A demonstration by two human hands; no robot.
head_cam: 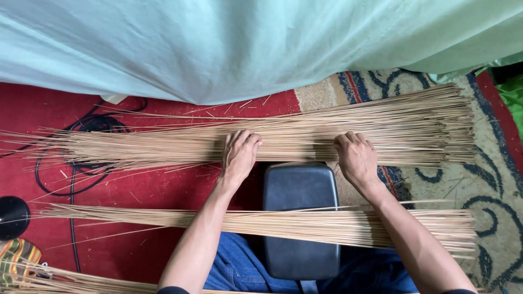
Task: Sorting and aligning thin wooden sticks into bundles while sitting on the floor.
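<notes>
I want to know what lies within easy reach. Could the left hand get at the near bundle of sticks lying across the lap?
Probably yes. The left hand rests on the far bundle; the near bundle lies uncovered, right under that forearm.

Counting three sheaves of thin sticks: far sheaf, middle sheaf, near sheaf; two hands: left hand, right hand; one dark pad.

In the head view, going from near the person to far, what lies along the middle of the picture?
Blue trousers → near bundle of thin sticks across the lap → dark padded block → left hand and right hand, pressed flat on the far bundle of sticks → pale green cloth.
</notes>
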